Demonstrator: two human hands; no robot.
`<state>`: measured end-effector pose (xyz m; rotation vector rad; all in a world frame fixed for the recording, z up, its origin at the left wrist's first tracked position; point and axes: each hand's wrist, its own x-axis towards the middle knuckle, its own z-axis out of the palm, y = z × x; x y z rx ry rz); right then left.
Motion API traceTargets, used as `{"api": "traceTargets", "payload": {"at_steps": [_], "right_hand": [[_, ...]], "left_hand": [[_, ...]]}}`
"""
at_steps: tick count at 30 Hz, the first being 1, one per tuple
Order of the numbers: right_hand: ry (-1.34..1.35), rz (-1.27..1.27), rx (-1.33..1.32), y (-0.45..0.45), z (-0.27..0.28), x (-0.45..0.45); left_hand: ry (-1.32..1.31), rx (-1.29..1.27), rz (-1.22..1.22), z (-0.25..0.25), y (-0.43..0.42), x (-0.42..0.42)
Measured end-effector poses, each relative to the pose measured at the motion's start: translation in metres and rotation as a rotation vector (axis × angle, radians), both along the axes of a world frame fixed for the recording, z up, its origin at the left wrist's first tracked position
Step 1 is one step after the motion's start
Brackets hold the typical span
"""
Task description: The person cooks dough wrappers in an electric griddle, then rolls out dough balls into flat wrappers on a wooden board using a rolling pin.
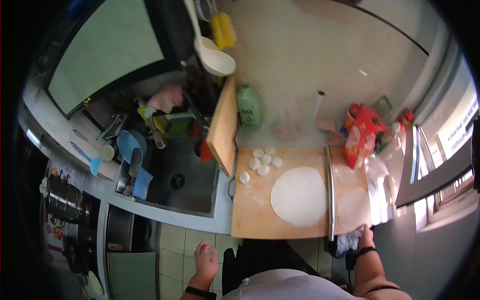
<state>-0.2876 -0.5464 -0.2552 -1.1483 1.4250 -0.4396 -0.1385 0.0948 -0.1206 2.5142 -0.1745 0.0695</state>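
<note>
My left hand (205, 259) hangs over the floor in front of the counter, fingers loosely spread and holding nothing. My right hand (367, 236) is at the front right corner of the wooden board (250, 217), by the lower edge of a smaller, thin dough sheet (353, 209); its fingers are too small to read. A large round dough sheet (299, 196) lies flat in the middle of the board. Several small dough balls (263, 170) are grouped at its back left. Between the two sheets runs a long, thin, pale strip (330, 192), front to back.
Left of the board is a steel sink (172, 182), with an upright cutting board (222, 130) beside it. A green bottle (249, 107) and a red bag (361, 140) stand at the back. A white ladle (215, 60) hangs above. An open window (440, 145) is on the right.
</note>
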Motion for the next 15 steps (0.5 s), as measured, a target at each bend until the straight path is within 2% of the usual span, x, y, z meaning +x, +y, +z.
{"api": "traceTargets", "payload": {"at_steps": [1, 2, 4, 6, 8, 10, 12, 14, 15], "right_hand": [[-0.157, -0.006, 0.112, -0.002, -0.005, -0.006], [-0.088, -0.092, 0.128, 0.033, 0.050, 0.016], [-0.075, -0.079, 0.182, 0.023, 0.032, 0.012], [0.109, 0.005, 0.186, 0.026, 0.047, 0.017], [0.129, -0.085, 0.192, 0.028, 0.046, 0.019], [0.058, -0.170, 0.217, 0.031, 0.047, 0.020], [-0.101, -0.320, 0.260, 0.036, 0.046, 0.021], [-0.156, -0.360, 0.280, 0.036, 0.047, 0.022], [-0.107, -0.307, 0.209, 0.036, 0.048, 0.022]], "left_hand": [[-0.046, 0.018, -0.012, -0.019, 0.016, -0.024], [0.024, 0.018, 0.034, -0.028, 0.025, -0.046], [0.125, 0.016, 0.038, -0.042, 0.040, -0.090], [0.215, 0.132, 0.045, -0.052, 0.056, -0.122], [0.216, 0.131, 0.083, -0.056, 0.062, -0.144], [0.209, 0.128, 0.139, -0.057, 0.070, -0.156], [0.347, 0.086, 0.136, -0.057, 0.087, -0.159], [0.371, 0.070, 0.120, -0.062, 0.103, -0.163], [0.399, 0.053, 0.102, -0.066, 0.113, -0.165]]}}
